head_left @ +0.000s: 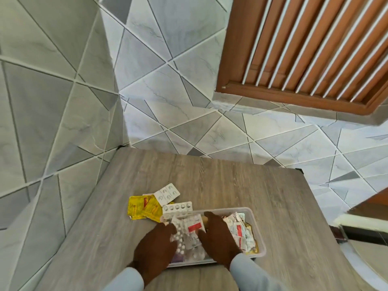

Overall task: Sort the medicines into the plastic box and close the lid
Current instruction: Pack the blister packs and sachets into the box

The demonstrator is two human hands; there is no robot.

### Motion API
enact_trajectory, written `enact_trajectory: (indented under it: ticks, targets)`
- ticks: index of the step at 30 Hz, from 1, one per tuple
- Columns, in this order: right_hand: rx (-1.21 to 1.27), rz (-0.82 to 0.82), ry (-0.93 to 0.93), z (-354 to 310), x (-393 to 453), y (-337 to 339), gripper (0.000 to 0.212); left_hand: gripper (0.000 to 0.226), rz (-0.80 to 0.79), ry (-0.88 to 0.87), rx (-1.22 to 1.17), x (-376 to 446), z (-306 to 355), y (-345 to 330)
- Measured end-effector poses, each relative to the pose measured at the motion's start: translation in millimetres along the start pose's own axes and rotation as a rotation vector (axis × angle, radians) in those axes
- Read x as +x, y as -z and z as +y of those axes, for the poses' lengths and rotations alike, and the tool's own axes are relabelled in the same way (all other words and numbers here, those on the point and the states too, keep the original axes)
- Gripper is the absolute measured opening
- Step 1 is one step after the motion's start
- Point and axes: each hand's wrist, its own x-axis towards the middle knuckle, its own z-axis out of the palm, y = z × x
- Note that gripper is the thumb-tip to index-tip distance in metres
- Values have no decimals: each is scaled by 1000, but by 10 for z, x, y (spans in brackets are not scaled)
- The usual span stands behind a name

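Nearest the camera, a person's left hand [154, 247] and right hand [218, 238] reach into the clear plastic box [259, 234] on the wood-grain bench [220, 179]. Both sets of fingers, loosely curled, press from either side on a stack of blister strips [184, 238], apparently squaring them so they lie flat; whether either hand actually pinches a strip is hard to tell. Red-and-white sachets [239, 229] fill the box's right end. Just beyond its far-left corner, still outside, lie a blister strip [177, 207] overlapping the rim, yellow sachets [142, 206] and a small white blister pack [167, 193]. No lid is visible. Behind the bench rise a tiled wall [168, 80] and louvred window [304, 49].
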Motion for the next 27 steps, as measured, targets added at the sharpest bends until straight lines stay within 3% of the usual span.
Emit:
enact_trajectory:
  ticks: [2,7,10,13,17,19,22,27]
  targets:
    - [-289,-31,25,-7,-10,-54,50,20,-24,-56,85,-80,-68,-16]
    - [-616,-232,123,-75,-144,-116,30,36,-117,-88,370,-126,66,-68]
    - [-703,-308,185,-101,-163,-133,27,39,-130,-86,376,-166,109,-123]
    - [-679,-349,207,-111,-148,-92,30,60,-50,-74,253,-205,185,-125]
    - [-618,-294,258,-26,-108,5,46,79,2,12,246,-177,282,-88]
    - [-594,-293,249,37,-76,33,58,70,2,57,272,-146,332,-105]
    - [-574,-304,260,96,-47,-6,55,28,66,112,240,-171,327,-55]
    - [-537,-218,296,11,101,18,46,28,218,219,-12,-47,-1,182]
